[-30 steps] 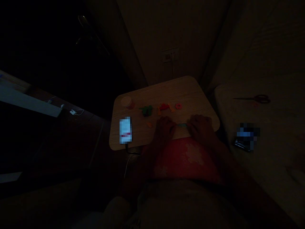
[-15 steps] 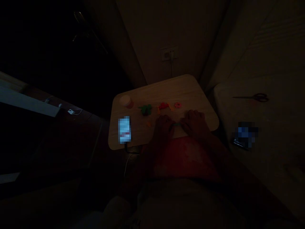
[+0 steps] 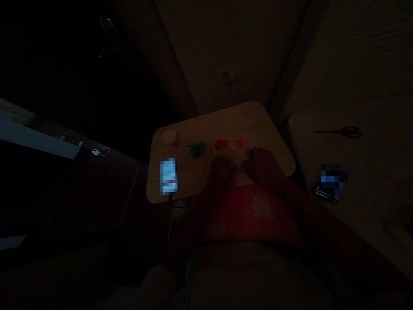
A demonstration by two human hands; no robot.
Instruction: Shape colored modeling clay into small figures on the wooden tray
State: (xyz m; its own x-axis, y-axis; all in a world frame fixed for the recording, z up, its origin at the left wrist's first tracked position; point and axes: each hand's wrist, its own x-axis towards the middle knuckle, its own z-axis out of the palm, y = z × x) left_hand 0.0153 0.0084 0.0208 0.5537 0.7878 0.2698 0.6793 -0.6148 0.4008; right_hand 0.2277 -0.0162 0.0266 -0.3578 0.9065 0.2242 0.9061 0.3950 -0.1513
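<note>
In dim light, my left hand [image 3: 222, 173] and my right hand [image 3: 263, 165] rest near the front edge of a small wooden table [image 3: 248, 113]. Both hands are closed, with fingers curled at opposite ends of a thin greenish strip [image 3: 239, 168]. The strip's ends are hidden by my fingers, and its material is too dark to tell. Just beyond my hands lie a red piece [image 3: 221, 143], an orange piece [image 3: 231, 146] and a pinkish-red ring-like piece [image 3: 240, 142]. To the left sit a green piece [image 3: 197, 149] and a small orange piece [image 3: 201, 168].
A tub with a pale lid [image 3: 170, 137] stands at the table's back left. A lit phone [image 3: 168, 175] with a cable lies in front of it. On the light surface to the right are scissors [image 3: 342, 131] and a dark device [image 3: 327, 193]. A wall socket [image 3: 229, 73] is behind.
My hands stay at nearly the same place on the strip; the right hand has shifted very slightly left. The picture is a little darker. The other pieces have not moved.
</note>
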